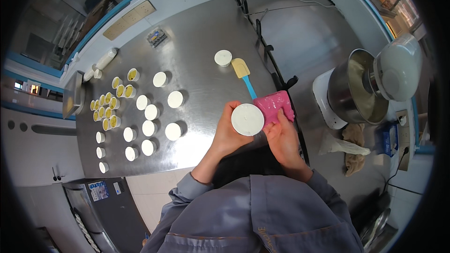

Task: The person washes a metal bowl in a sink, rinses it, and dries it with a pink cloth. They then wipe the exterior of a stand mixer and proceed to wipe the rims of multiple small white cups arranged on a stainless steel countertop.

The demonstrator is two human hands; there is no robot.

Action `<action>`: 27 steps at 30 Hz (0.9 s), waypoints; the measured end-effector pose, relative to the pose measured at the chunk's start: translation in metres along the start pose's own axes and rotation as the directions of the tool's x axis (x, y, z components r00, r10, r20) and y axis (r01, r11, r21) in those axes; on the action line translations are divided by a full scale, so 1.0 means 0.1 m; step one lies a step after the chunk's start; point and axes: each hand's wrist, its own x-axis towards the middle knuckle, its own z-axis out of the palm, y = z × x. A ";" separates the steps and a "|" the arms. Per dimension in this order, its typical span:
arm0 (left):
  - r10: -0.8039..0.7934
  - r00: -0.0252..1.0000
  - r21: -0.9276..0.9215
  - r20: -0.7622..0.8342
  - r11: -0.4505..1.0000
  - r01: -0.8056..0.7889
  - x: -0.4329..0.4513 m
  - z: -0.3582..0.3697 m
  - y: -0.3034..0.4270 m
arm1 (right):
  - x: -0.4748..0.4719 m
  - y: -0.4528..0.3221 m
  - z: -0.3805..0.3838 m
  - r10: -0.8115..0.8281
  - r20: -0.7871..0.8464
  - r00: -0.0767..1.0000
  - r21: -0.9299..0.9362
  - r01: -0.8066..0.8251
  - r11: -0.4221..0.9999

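My left hand [226, 133] is wrapped around a small round cup filled level with white cream [247, 119], its top facing up. My right hand [283, 138] grips a damp-looking pink cloth [276, 107] close against the cup's right side. Whether the cloth touches the cup cannot be told. Beyond the cloth lies a spatula with a cream-coloured blade [240, 67] and blue handle, its lower end hidden by the cloth. Another white-topped cup [223, 57] stands beside the blade.
Several white-topped cups [152, 112] and cups with yellow filling [113, 103] stand left on the steel table [197, 35]. A berry punnet [156, 37] sits farther back. A black metal frame [262, 35] borders the table's right. Beyond it are a stand mixer [358, 88], a piping bag [342, 146] and a brown cloth [354, 163].
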 end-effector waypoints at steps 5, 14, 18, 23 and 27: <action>0.055 0.994 0.234 -0.092 0.972 -0.032 -0.01 0.02 0.06 | -0.08 -0.05 0.13 0.046 -0.008 0.999 -0.024 -0.046 0.999; 0.194 0.955 0.374 -0.224 0.922 -0.100 0.05 -0.04 0.02 | -0.29 -0.01 0.15 0.109 -0.017 0.994 -0.004 -0.109 0.994; 0.007 0.981 0.007 -0.193 1.000 -0.006 0.06 -0.05 -0.10 | -0.22 -0.05 0.00 0.167 0.016 0.986 0.109 -0.168 0.980; -0.082 0.997 -0.303 0.004 0.950 0.079 -0.04 0.00 -0.02 | -0.06 -0.10 -0.08 0.122 0.079 0.989 0.134 -0.132 0.982; 0.009 1.000 0.026 -0.010 1.000 -0.009 -0.02 0.00 0.04 | -0.01 -0.08 0.03 0.078 0.032 0.996 0.059 -0.080 0.995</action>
